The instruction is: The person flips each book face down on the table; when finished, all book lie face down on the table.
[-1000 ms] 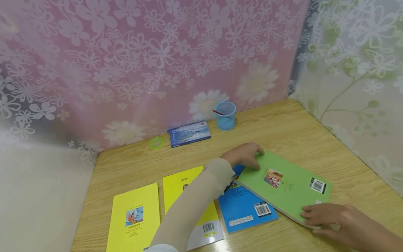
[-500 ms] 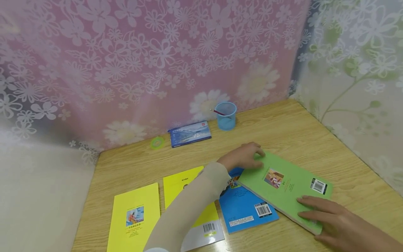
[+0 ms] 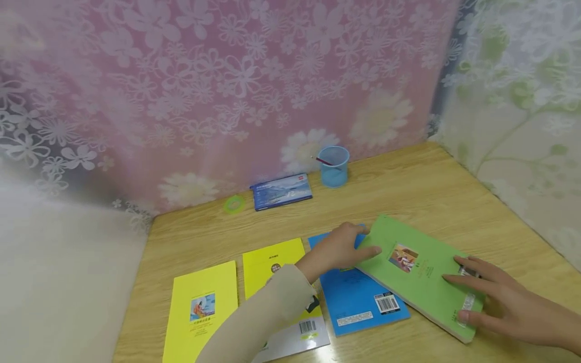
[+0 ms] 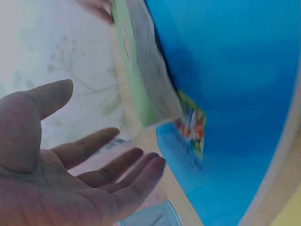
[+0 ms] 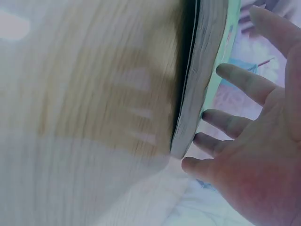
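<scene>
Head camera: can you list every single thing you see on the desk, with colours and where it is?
green book: 1, green, right, overlapping the blue book
blue book: 1, blue, middle, partly under the green book
yellow books: 2, yellow, front left, side by side
blue cup: 1, clear blue, back by the wall, red stick inside
blue card box: 1, blue, back
green ring: 1, green, back left
desk: 1, wood
left hand: at the green book's left corner
right hand: flat on the green book

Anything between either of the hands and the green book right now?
Nothing visible. The right hand lies flat on the green book near its barcode end. The left hand sits at its far-left corner, fingers straight, above the blue book that the green one partly overlaps.
</scene>
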`<act>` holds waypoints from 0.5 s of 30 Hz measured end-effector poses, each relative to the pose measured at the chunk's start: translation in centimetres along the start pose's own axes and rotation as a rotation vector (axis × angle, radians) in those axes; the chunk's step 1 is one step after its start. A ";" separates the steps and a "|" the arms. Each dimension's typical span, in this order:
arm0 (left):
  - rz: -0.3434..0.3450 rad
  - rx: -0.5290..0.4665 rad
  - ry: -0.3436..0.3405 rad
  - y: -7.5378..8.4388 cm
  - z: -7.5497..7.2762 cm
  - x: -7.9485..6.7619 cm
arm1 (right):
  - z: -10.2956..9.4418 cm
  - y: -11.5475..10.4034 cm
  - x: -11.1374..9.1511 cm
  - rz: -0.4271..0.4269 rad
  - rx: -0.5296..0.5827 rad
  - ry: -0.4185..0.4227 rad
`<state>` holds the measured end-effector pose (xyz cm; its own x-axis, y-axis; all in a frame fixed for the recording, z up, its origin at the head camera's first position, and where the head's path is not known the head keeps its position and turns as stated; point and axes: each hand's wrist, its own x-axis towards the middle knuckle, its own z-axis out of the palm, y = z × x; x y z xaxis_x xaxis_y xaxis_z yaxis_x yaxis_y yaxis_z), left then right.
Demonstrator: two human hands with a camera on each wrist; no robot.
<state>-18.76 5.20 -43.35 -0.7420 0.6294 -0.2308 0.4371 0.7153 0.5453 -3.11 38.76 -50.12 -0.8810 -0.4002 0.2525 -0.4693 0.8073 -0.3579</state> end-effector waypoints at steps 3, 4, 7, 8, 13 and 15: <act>-0.040 0.034 0.005 0.4 0.8 -1.6 | 0.0 1.0 0.1 0.023 0.007 -0.010; -0.046 0.051 0.006 0.5 1.1 -2.0 | 0.0 1.3 0.2 0.025 0.006 -0.010; -0.049 0.085 0.003 0.9 1.7 -3.1 | 0.1 1.8 0.3 0.027 0.006 -0.009; -0.052 0.092 0.002 1.0 2.0 -3.4 | 0.1 1.9 0.3 0.027 0.001 -0.014; -0.064 0.137 0.016 1.4 2.7 -4.2 | 0.1 2.0 0.5 0.018 -0.012 -0.028; -0.066 0.155 0.024 1.5 2.9 -4.3 | 0.2 1.9 0.6 0.008 -0.014 -0.026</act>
<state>-13.47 4.45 -43.90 -0.7825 0.5737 -0.2418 0.4591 0.7941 0.3983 -4.50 39.96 -50.78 -0.8859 -0.4052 0.2259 -0.4619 0.8163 -0.3469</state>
